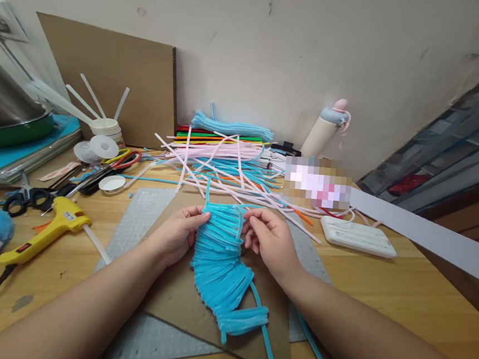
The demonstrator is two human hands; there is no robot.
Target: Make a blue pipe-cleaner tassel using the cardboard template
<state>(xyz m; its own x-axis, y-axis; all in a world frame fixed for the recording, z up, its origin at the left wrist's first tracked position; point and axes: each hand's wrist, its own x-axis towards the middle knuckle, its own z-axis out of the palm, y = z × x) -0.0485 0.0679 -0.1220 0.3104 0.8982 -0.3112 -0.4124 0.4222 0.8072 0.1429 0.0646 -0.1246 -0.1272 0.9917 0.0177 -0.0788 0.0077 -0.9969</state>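
Note:
A curved blue piece made of wound pipe cleaners (218,261) is held over a brown cardboard sheet (170,296). My left hand (180,227) is closed on its upper left edge, thumb on top, near a stem end that sticks up. At the upper right edge, my right hand (266,235) pinches a blue pipe cleaner that runs across the top of the wound piece. A loose blue strand passes through the lower end and hangs toward the front. Parts of the fingers of both hands are hidden behind the piece or curled under.
Beneath the cardboard lies a grey cutting mat (134,232). Pink, blue and coloured pipe cleaners (225,156) are heaped at the back. A yellow glue gun (46,229) and black scissors (28,197) lie left. At right are a white power bank (358,237) and a bottle (321,131).

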